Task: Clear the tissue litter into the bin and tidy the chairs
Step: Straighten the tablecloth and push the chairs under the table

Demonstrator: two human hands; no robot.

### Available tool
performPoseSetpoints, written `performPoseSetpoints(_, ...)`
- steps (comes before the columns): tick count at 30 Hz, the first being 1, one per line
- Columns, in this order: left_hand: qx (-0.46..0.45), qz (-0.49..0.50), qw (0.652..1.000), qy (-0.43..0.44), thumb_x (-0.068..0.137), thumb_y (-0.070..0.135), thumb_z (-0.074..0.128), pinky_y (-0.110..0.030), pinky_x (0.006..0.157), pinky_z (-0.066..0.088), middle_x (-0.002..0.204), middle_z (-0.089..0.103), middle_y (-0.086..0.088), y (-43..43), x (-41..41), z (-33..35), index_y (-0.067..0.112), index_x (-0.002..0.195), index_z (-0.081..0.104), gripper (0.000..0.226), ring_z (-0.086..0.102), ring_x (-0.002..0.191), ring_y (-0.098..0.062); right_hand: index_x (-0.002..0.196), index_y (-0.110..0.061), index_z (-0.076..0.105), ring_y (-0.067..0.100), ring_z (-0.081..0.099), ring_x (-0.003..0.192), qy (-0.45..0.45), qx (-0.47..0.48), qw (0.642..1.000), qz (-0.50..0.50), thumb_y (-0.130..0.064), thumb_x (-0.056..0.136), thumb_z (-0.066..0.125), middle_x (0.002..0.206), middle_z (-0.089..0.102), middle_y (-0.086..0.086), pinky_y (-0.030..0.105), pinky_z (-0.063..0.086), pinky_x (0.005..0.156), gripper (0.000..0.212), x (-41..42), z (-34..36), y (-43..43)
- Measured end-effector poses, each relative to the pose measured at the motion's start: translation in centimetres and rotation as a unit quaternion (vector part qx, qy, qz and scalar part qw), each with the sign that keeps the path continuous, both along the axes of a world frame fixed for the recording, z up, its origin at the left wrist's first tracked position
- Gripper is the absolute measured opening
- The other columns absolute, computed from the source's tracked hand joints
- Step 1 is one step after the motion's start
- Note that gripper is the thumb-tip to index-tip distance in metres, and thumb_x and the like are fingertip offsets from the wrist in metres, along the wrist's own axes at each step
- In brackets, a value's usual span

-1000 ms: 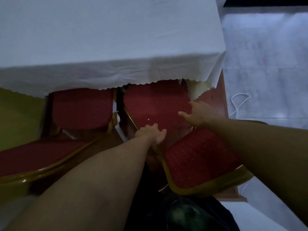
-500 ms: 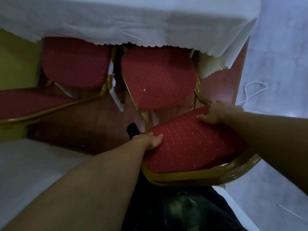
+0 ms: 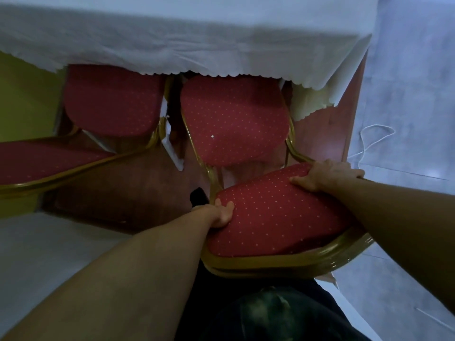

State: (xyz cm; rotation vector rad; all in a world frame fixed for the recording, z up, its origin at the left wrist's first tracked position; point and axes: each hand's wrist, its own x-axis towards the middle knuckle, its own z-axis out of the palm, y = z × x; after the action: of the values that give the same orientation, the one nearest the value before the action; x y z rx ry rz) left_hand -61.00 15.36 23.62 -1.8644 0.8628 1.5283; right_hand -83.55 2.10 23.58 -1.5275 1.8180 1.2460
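Observation:
A red, gold-framed chair stands right below me, its padded backrest [image 3: 275, 215] nearest and its seat [image 3: 234, 119] partly under the table. My left hand [image 3: 221, 214] grips the backrest's left edge. My right hand [image 3: 325, 175] grips its upper right corner. A tiny white speck [image 3: 212, 136] lies on the seat. A second red chair [image 3: 110, 99] is tucked under the table to the left, and its backrest [image 3: 49, 161] reaches toward the left edge. No bin is in view.
The table wears a white cloth [image 3: 197, 40] with a scalloped hem over both seats. A white cord [image 3: 369, 141] lies on the pale floor at right. A wooden platform [image 3: 110, 193] lies under the chairs, with my dark trousers [image 3: 270, 313] at the bottom.
Both hands went from reaching over the seat to gripping the backrest's two sides. The view has shifted, so the table edge now sits higher in the frame.

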Motion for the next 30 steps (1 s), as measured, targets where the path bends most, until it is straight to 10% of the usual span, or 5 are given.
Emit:
performPoseSetpoints(7, 0.024, -0.059, 0.998, -0.003, 0.102, 0.058, 0.009, -0.045, 0.123, 0.008, 0.166, 0.005, -0.005, -1.9, 5.8, -0.8, 0.022, 0.159, 0.001, 0.068, 0.011, 0.152, -0.029, 0.135, -0.020, 0.053, 0.042, 0.045, 0.130, -0.024, -0.008, 0.997, -0.076, -0.088, 0.070, 0.052, 0.139, 0.052, 0.014, 0.063, 0.034, 0.104, 0.094, 2.9, -0.3, 1.9)
performPoseSetpoints(30, -0.030, -0.216, 0.975, -0.038, 0.105, 0.048, 0.010, -0.044, 0.114, 0.023, 0.163, 0.020, -0.006, -7.1, 21.4, 1.3, 0.019, 0.158, 0.018, 0.062, 0.018, 0.146, -0.035, 0.124, -0.017, 0.060, 0.042, 0.062, 0.107, -0.083, -0.043, 0.979, -0.182, -0.095, 0.052, 0.045, 0.120, 0.064, 0.014, 0.054, 0.049, 0.095, 0.107, 16.3, -2.1, 3.8)
